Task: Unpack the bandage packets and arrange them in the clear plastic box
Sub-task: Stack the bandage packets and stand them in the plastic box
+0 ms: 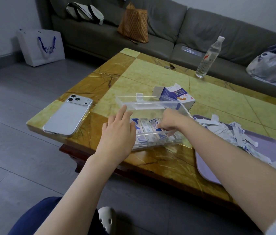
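Observation:
A clear plastic box (pixel 183 109) with its lid swung open stands on the marble table near the front edge. Several white and blue bandage packets (pixel 146 126) lie side by side inside it. My left hand (pixel 120 133) rests flat against the box's left end, fingers straight. My right hand (pixel 167 122) reaches down into the box, its fingertips curled on a packet among the row. An opened blue and white bandage carton (pixel 178 95) lies just behind the box.
A purple tray (pixel 206 168) at the right holds a heap of torn wrappers (pixel 232 133). A phone (pixel 68 116) lies at the table's left corner. A water bottle (pixel 208 58) stands at the far edge. Bags sit on the grey sofa behind.

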Demonstrator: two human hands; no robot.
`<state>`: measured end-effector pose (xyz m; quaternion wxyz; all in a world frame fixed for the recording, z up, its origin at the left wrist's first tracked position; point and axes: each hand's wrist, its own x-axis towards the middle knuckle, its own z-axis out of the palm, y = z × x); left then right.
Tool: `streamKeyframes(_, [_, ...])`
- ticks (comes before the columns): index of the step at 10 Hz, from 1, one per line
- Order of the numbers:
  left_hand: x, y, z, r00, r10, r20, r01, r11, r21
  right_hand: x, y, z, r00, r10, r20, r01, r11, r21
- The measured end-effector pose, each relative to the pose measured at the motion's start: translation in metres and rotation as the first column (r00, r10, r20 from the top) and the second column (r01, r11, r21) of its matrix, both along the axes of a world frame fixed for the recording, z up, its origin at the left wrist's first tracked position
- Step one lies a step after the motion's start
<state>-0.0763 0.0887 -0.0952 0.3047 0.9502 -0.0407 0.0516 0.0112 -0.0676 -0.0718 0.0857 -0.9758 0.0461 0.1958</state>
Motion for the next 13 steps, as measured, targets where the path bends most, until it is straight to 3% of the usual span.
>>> streamKeyframes(4, [0.0,0.0,0.0,1.0,-0.007,0.002,0.007,1.0,-0.003,0.011,0.001,-0.013,0.993,0.074,0.088,-0.07,0.997,-0.04])
streamKeyframes(6, [-0.001,0.001,0.0,1.0,-0.013,0.004,0.013,1.0,-0.007,0.008,-0.005,0.0,0.998,0.06,-0.012,-0.061,0.996,-0.059])
streamKeyframes(7, [-0.001,0.001,0.0,1.0,-0.016,-0.003,0.016,1.0,-0.005,0.008,-0.007,0.003,0.999,0.009,-0.035,-0.008,1.0,0.028])
streamKeyframes(9, [-0.001,0.001,0.0,1.0,-0.018,-0.007,0.018,1.0,-0.006,0.013,-0.005,-0.002,0.999,0.025,-0.039,-0.024,0.999,0.031])
streamKeyframes(11, [-0.001,0.001,0.001,1.0,-0.018,-0.013,0.018,1.0,-0.003,0.011,0.002,-0.007,0.996,0.086,0.015,-0.084,0.992,-0.095])
streamKeyframes(13, [0.0,0.001,0.001,1.0,-0.02,-0.009,0.02,1.0,0.007,0.011,0.001,-0.009,0.991,0.063,0.122,-0.063,0.998,-0.003])
